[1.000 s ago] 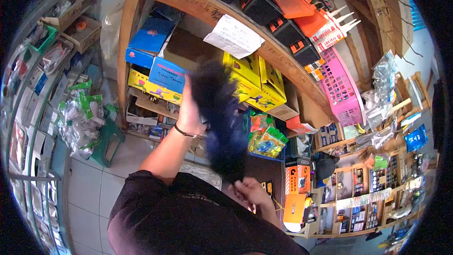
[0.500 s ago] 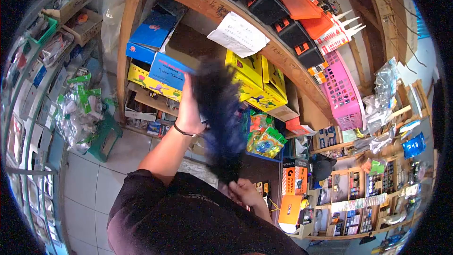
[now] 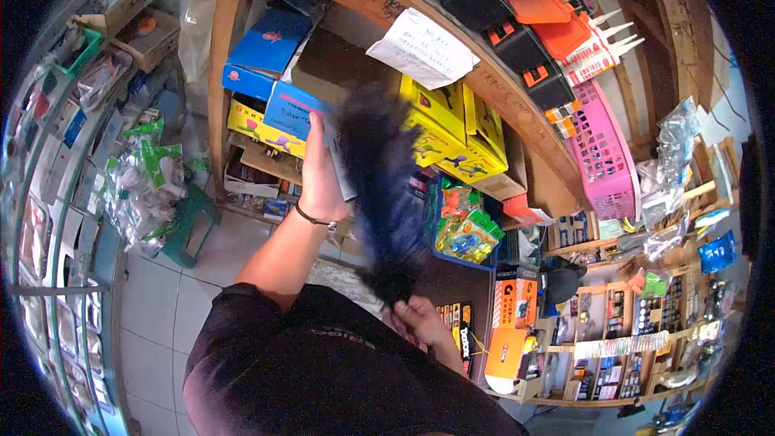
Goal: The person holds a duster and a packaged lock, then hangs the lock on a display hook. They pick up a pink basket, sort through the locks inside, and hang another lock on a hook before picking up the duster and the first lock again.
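Observation:
My right hand (image 3: 420, 321) is wrapped round the lower end of a dark feather duster (image 3: 383, 186), whose blue-black feathers stand upward and are smeared by motion. Raised in front of the shelf is my left hand (image 3: 321, 178), with a dark bracelet at its wrist. Its palm lies along a flat grey thing (image 3: 345, 171) with a straight edge, most of it hidden behind the feathers; what kind of thing it is I cannot tell. Beyond the left fingertips sits an open blue box (image 3: 286, 113) with handwriting on it. Yellow boxes (image 3: 452, 133) stand behind the duster.
A wooden shelf beam (image 3: 500, 89) with a paper note (image 3: 424, 47) crosses above. At right hangs a pink basket (image 3: 601, 153); a blue tray (image 3: 440, 252) holds packaged goods below. Orange boxes (image 3: 508, 347) stand lower right. A green stool (image 3: 190, 230) and bagged goods (image 3: 145, 194) are at left.
The view has shifted slightly, so the shelf sits a little further right and lower. The duster's feathers stay blurred between my hands; both hands keep about the same positions.

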A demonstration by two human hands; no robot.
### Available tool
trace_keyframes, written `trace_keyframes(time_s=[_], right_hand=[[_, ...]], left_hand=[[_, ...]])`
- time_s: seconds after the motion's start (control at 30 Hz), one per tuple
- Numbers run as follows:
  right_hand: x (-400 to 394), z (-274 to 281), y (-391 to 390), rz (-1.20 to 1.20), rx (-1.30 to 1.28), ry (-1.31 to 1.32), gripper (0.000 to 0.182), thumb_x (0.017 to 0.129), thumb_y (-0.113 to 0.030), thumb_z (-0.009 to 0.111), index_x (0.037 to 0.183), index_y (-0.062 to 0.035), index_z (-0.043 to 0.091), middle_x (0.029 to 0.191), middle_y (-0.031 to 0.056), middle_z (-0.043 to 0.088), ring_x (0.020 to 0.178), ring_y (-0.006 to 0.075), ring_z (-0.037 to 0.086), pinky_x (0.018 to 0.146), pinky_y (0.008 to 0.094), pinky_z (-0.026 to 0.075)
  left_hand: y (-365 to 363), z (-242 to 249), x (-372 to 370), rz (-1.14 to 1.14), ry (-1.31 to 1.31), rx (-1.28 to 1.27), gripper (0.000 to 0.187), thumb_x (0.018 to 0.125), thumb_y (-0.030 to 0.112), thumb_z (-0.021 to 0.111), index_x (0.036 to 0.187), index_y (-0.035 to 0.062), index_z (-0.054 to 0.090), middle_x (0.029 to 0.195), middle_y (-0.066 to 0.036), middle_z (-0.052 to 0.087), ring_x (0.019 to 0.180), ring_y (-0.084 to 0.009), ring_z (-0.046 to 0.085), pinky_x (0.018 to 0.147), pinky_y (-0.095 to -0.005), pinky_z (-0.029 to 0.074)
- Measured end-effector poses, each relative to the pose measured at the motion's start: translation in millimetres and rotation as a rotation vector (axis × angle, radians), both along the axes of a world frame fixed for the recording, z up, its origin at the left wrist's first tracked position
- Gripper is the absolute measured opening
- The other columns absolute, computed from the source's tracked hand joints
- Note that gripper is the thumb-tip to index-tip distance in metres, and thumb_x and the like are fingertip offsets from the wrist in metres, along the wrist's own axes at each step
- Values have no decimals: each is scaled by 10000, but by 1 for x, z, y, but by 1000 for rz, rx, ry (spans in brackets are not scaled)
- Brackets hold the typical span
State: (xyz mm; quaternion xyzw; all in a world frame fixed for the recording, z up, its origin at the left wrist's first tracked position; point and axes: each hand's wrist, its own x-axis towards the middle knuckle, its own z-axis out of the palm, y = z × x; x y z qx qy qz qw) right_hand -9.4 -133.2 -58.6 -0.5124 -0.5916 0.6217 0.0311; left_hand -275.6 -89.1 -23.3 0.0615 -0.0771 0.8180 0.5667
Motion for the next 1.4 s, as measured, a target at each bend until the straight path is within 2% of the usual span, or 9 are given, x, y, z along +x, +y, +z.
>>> trace_keyframes(time_s=[0.1, 0.27, 0.37, 0.43, 0.6, 0.73, 0.87, 0.97, 1.4], right_hand=[[0, 14, 3, 219, -54, -22, 258, 869, -251, 468, 774, -51, 600, 526, -25, 468, 423, 64, 402, 385, 215, 308], [12, 4, 3, 51, -3, 30, 290, 876, -250, 447, 700, -49, 560, 509, -28, 453, 418, 66, 386, 376, 221, 309], [18, 10, 11, 302, 22, -44, 295, 881, -263, 433, 732, -50, 573, 502, -23, 445, 399, 63, 378, 350, 215, 297], [20, 4, 15, -123, 49, 22, 265, 873, -254, 458, 746, -55, 581, 508, -32, 442, 445, 54, 379, 408, 225, 303], [14, 20, 5, 163, -7, -93, 310, 864, -283, 469, 807, 2, 579, 502, -4, 451, 414, 85, 410, 399, 221, 331], [10, 2, 4, -110, 151, -50, 333, 864, -322, 462, 654, -74, 535, 495, -17, 433, 367, 67, 352, 338, 230, 280], [26, -27, -1, 266, 53, -176, 298, 865, -289, 464, 809, -21, 583, 522, -1, 461, 403, 85, 403, 376, 224, 327], [10, -5, 8, -166, 14, 74, 280, 879, -274, 436, 794, -45, 572, 515, -22, 446, 357, 43, 376, 294, 180, 275], [1, 12, 7, 44, 32, -43, 292, 860, -269, 481, 674, -59, 568, 507, -15, 461, 420, 61, 397, 385, 224, 310]], left_hand=[[33, -52, -9, -248, 197, 583, 762, 800, 626, 241, 1248, 14, 315, 1166, -205, 445, 1025, -335, 479, 858, -478, 389], [-4, -3, 3, -84, 56, 84, 760, 796, 632, 239, 1268, 41, 306, 1243, -141, 401, 1120, -294, 415, 944, -419, 323], [36, -50, -3, -270, 188, 697, 717, 817, 599, 238, 1268, 45, 298, 1227, -163, 408, 1088, -316, 438, 928, -441, 338], [5, -9, 5, -47, 45, 84, 698, 822, 574, 275, 1270, 38, 278, 1188, -190, 433, 1038, -360, 460, 880, -512, 357], [38, -48, 0, -285, 214, 709, 736, 821, 600, 232, 1251, 9, 312, 1215, -142, 429, 1105, -269, 434, 950, -397, 328], [5, -5, 8, -28, 63, 80, 701, 837, 571, 235, 1252, 11, 312, 1218, -149, 424, 1098, -282, 439, 938, -412, 336], [44, -52, -5, -357, 206, 718, 659, 851, 531, 253, 1262, 17, 297, 1221, -156, 420, 1102, -295, 432, 942, -448, 322], [6, -8, 2, -98, -100, 108, 624, 825, 487, 374, 1257, 42, 305, 1172, -190, 452, 1036, -393, 451, 865, -563, 342], [33, -42, -2, -268, 192, 381, 660, 824, 570, 280, 1242, 62, 338, 1153, -192, 456, 938, -388, 514, 826, -506, 406]])
